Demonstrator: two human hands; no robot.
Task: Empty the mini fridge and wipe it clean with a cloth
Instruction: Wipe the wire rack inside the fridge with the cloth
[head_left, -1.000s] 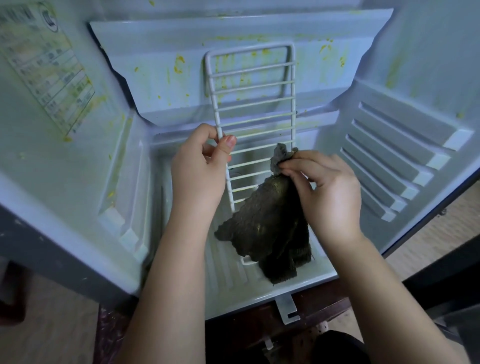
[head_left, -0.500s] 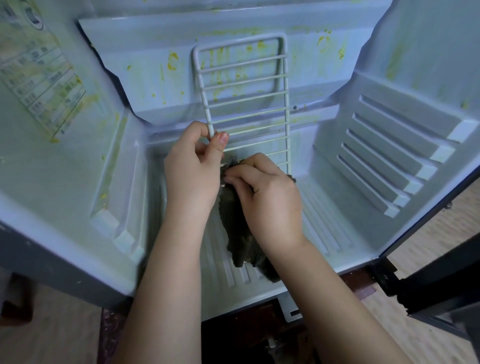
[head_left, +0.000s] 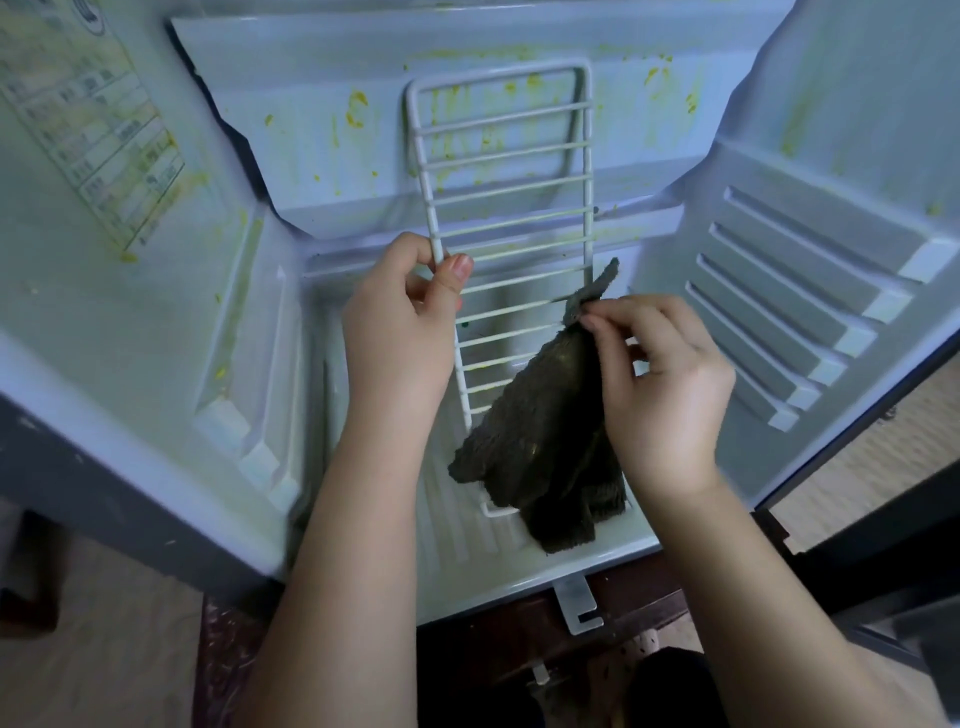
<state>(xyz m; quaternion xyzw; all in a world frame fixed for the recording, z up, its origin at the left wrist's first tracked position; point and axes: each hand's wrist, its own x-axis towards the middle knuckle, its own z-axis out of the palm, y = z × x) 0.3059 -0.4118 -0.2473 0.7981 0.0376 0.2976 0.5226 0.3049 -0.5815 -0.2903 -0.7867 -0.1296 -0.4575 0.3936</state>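
Hands both at the wire rack (head_left: 509, 197). Left hand (head_left: 400, 332) is curled round the rack's left side rail, thumb pressed on the front. Right hand (head_left: 670, 384) pinches the top corner of the dark cloth (head_left: 540, 447) between thumb and fingertips, at the rack's right rail.

Rack stands near upright inside the mini fridge (head_left: 831, 291), foot on the fridge floor, top near the back wall. Cloth hangs over the rack's lower right part, its bottom edge reaching past the rack's foot. Yellow stains (head_left: 356, 111) show behind the rack's top and to either side of it.

I read this as wiping the rack; interior not clean yet.

Risks, my judgement:
- The corner pinch is weak, so the cloth could slip and drop.
- A one-hand hold on one rail lets the rack twist or tip when rubbed.
- The cloth looks soiled and may smear rather than lift.
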